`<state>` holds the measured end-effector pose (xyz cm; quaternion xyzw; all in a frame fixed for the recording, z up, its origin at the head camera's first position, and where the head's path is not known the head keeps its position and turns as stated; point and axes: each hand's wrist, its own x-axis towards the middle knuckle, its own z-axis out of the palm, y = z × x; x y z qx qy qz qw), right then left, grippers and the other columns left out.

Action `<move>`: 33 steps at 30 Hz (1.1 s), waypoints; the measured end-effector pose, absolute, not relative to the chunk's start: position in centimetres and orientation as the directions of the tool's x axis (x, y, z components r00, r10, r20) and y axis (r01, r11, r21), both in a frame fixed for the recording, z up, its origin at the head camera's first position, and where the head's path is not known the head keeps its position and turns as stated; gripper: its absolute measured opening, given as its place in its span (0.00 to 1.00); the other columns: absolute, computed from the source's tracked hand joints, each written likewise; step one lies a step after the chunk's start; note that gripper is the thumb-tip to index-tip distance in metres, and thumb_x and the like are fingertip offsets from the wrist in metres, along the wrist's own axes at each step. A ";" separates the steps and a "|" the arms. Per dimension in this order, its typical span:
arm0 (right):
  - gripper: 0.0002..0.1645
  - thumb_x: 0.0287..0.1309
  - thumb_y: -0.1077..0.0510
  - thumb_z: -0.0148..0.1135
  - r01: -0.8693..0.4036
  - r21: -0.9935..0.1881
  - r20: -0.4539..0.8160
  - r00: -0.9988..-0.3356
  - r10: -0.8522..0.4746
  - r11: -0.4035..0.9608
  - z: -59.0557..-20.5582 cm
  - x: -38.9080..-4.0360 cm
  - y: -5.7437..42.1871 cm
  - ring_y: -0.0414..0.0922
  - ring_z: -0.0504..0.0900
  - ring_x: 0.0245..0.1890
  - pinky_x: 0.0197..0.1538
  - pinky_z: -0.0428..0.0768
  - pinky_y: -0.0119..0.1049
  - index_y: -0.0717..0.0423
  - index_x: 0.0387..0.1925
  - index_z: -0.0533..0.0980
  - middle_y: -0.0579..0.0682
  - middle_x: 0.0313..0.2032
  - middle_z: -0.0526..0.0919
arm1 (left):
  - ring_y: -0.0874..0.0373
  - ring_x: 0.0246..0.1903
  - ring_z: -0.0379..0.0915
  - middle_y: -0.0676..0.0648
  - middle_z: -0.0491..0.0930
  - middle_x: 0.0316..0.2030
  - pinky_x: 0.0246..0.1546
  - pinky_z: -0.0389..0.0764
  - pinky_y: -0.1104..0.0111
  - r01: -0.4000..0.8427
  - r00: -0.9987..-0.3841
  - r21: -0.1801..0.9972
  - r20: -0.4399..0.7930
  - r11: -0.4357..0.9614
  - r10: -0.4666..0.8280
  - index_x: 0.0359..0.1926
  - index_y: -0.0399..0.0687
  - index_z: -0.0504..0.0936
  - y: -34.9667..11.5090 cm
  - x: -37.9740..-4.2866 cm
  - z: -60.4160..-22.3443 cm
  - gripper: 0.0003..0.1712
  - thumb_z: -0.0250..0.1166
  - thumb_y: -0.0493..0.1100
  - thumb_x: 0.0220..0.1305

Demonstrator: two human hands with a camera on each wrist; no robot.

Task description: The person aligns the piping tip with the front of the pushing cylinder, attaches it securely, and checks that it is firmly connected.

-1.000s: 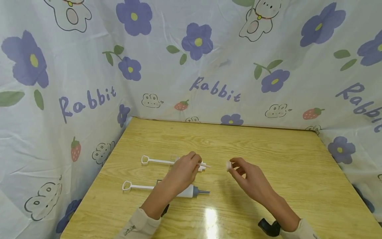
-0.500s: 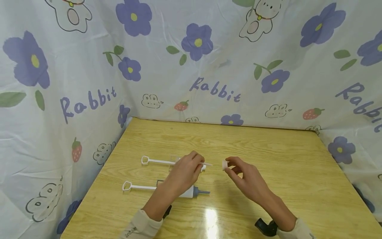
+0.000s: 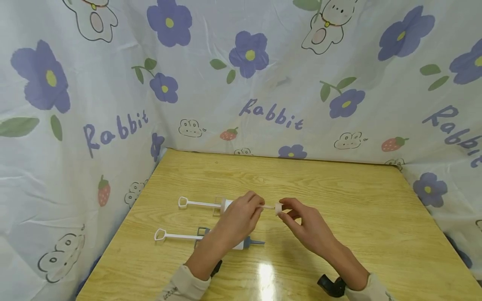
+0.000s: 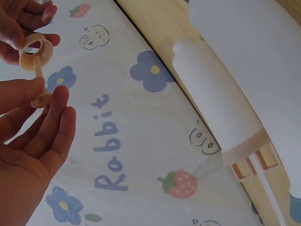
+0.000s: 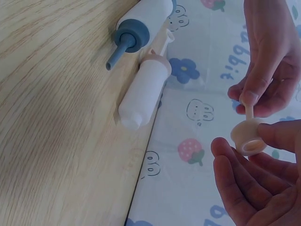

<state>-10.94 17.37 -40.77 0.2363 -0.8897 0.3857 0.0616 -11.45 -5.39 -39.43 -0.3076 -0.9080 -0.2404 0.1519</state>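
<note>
My left hand (image 3: 239, 219) pinches a thin beige nozzle (image 4: 38, 69) with a flared base between thumb and fingertips. Facing it, my right hand (image 3: 310, 225) pinches a beige ring cap (image 5: 241, 135) by its sides. The nozzle's narrow tip meets the cap in both wrist views; how far it goes in is hard to tell. Below the left hand lies a white syringe-like tube (image 5: 145, 92) with a beige collar and a white plunger, its front end bare of any nozzle. Nearer the body lies a second white tube (image 5: 143, 21) with a blue-grey cap and nozzle (image 3: 257, 242), partly hidden by the left forearm.
Both tubes lie on a wood-grain table (image 3: 369, 209), their looped plunger handles (image 3: 160, 234) pointing left. A patterned cloth (image 3: 211, 92) hangs behind the table and along its sides. Black wrist-worn pieces (image 3: 331, 286) show near both sleeves.
My right hand has moved left with the ring cap, and my left hand slightly right with the nozzle. The gap between the two parts has closed. Both tubes stay where they were.
</note>
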 end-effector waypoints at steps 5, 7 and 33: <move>0.21 0.75 0.49 0.60 -0.467 -0.667 0.281 -0.879 -0.384 0.581 -40.8 -11.1 17.2 0.42 0.90 0.41 0.40 0.84 0.29 0.52 0.63 0.76 0.52 0.52 0.87 | 0.59 0.37 0.80 0.47 0.81 0.45 0.37 0.84 0.72 0.632 -0.768 0.366 0.416 0.683 0.487 0.48 0.42 0.84 -4.9 -11.3 -39.3 0.07 0.61 0.37 0.75; 0.21 0.75 0.49 0.60 -0.466 -0.669 0.279 -0.879 -0.385 0.579 -40.7 -11.1 17.1 0.43 0.90 0.41 0.40 0.85 0.29 0.52 0.63 0.76 0.52 0.52 0.87 | 0.60 0.35 0.79 0.47 0.80 0.45 0.36 0.83 0.73 0.634 -0.766 0.372 0.420 0.678 0.486 0.48 0.41 0.84 -4.8 -11.3 -39.3 0.07 0.61 0.37 0.76; 0.22 0.75 0.48 0.60 -0.473 -0.667 0.291 -0.877 -0.383 0.575 -40.8 -11.2 16.5 0.41 0.90 0.40 0.40 0.84 0.30 0.54 0.62 0.77 0.53 0.53 0.87 | 0.54 0.45 0.83 0.48 0.80 0.44 0.43 0.85 0.64 0.530 -0.846 0.595 0.421 0.604 0.327 0.44 0.44 0.78 -4.5 -11.5 -40.2 0.10 0.71 0.40 0.68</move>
